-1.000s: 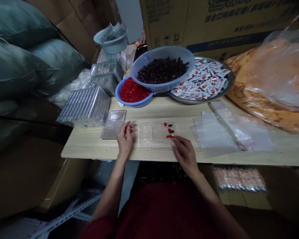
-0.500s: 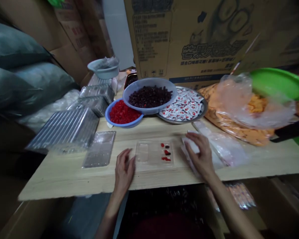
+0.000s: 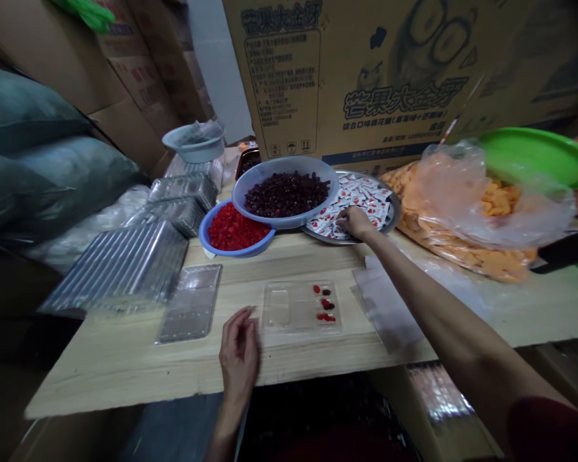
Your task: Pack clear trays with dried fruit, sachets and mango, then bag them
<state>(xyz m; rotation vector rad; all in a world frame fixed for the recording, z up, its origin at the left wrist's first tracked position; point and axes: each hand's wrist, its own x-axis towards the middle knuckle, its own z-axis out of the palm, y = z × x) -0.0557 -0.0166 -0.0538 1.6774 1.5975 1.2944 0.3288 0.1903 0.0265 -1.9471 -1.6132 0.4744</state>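
Note:
My right hand point(image 3: 355, 222) reaches over the rim of a round steel tray point(image 3: 395, 212) and its fingertips rest on the heap of small white-and-red sachets point(image 3: 361, 208). Whether it grips one, I cannot tell. My left hand point(image 3: 239, 350) hangs near the front edge of the wooden table point(image 3: 125, 366), fingers loosely curled around nothing. Just right of that hand lies a clear plastic blister tray point(image 3: 298, 307), with several red and dark fruit pieces point(image 3: 324, 304) in its right compartment. Its left compartment shows nothing inside.
A blue bowl of dark fruit pieces point(image 3: 286, 194) overlaps a smaller blue bowl of red pieces point(image 3: 234, 232). Stacked clear trays point(image 3: 120, 269) stand at left, with a flat clear tray point(image 3: 190, 303) beside them. Plastic sleeves point(image 3: 388, 308) and an orange-filled bag point(image 3: 462, 218) lie right.
My right hand has moved away from the plastic sleeves, up to the steel tray of sachets. My left hand has stayed close to the table's front edge. The view has tilted slightly upward.

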